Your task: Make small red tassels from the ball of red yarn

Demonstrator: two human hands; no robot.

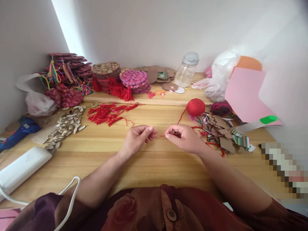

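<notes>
My right hand (184, 138) pinches the end of a strand of red yarn (162, 135) between thumb and fingertips, a short tip sticking out to the left. Behind it lies a red ball of yarn (196, 107), a strand trailing down toward that hand. Just to the left, my left hand (137, 138) is closed, thumb against curled fingers; whatever may be in it is hidden. A gap separates the two hands above the wooden table. Beyond the left hand lies a pile of red tassels (108, 114).
Left are seed shells (69, 122), a blue glue gun (21, 130) and a white power strip (26, 170). Cardboard scraps (223, 131) lie right, below pink paper (245, 93). On the raised shelf (163, 100) stand stacked decorated discs (134, 80) and a water bottle (187, 70).
</notes>
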